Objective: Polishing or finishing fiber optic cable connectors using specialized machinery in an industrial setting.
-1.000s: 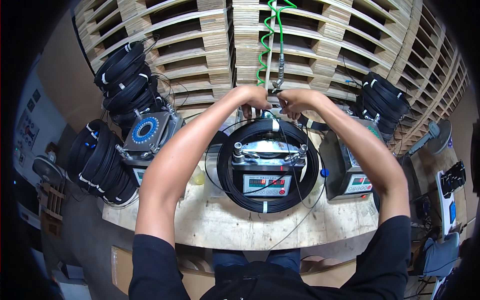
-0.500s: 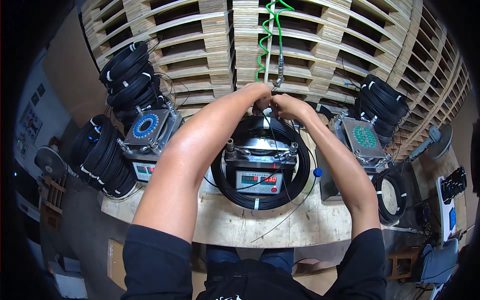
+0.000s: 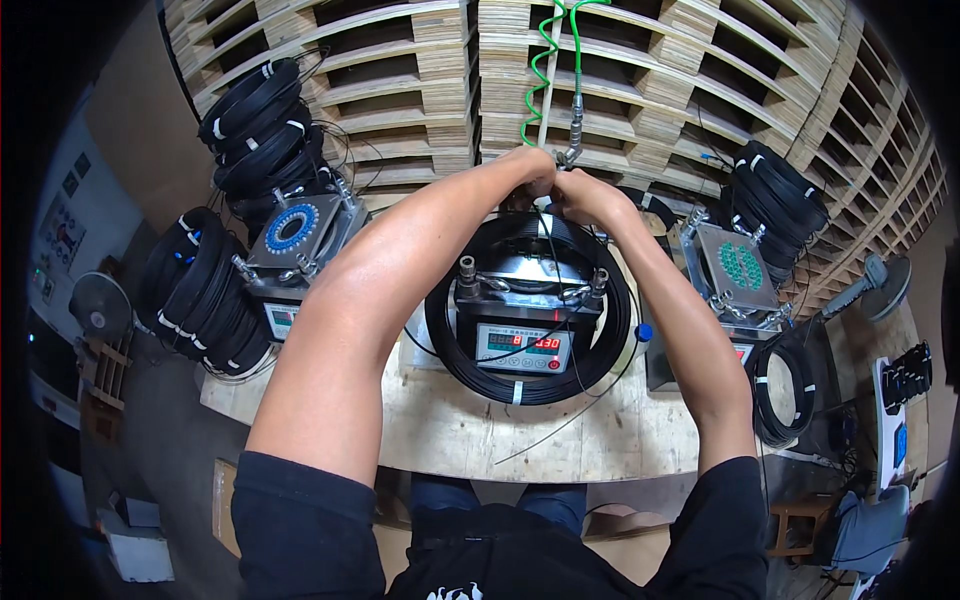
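A large black cable coil (image 3: 528,385) is seen lying around a metal-topped device with a red digital display (image 3: 520,345), on a pale wooden bench (image 3: 440,430). Both hands are held together at the far rim of that coil, under a green spiral hose (image 3: 540,75) with a metal fitting. The left hand (image 3: 528,172) and right hand (image 3: 585,200) are closed, fingertips pressed on a thin black cable end (image 3: 553,240) — the strand itself is barely made out between them. The step in hand is judged to be the working of the coil's free end at the far rim. A steady, small pinch is called for next — the strand must be kept from slipping back into the windings.
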`<action>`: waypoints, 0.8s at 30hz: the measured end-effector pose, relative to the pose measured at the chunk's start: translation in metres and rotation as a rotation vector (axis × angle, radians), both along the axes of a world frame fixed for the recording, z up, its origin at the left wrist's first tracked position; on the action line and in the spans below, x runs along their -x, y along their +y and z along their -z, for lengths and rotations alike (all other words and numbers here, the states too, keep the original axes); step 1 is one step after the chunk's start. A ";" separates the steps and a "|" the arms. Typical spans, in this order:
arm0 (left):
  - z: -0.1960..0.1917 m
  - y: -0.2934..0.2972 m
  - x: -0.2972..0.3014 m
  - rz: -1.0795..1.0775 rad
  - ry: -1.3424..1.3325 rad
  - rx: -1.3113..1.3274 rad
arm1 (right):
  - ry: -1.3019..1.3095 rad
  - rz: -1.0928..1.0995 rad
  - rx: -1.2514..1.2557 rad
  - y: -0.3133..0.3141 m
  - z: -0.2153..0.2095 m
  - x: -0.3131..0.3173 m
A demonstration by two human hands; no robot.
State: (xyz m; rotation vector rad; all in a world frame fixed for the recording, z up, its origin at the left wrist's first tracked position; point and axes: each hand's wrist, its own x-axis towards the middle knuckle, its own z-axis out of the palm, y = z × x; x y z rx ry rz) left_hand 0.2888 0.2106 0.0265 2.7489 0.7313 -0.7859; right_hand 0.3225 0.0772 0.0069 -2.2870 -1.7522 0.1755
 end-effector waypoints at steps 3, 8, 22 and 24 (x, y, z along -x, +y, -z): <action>0.003 0.071 0.013 -0.027 0.206 0.202 | -0.037 0.020 0.106 0.033 -0.017 0.039; -0.019 0.015 0.031 0.001 0.035 0.281 | 0.042 0.083 -0.038 -0.001 0.004 0.007; 0.031 -0.004 0.164 0.103 -1.408 0.603 | 0.517 0.087 -0.487 -0.054 -0.010 0.066; 0.028 -0.011 0.159 0.217 -1.516 0.633 | 0.471 0.000 -0.442 -0.053 -0.014 0.069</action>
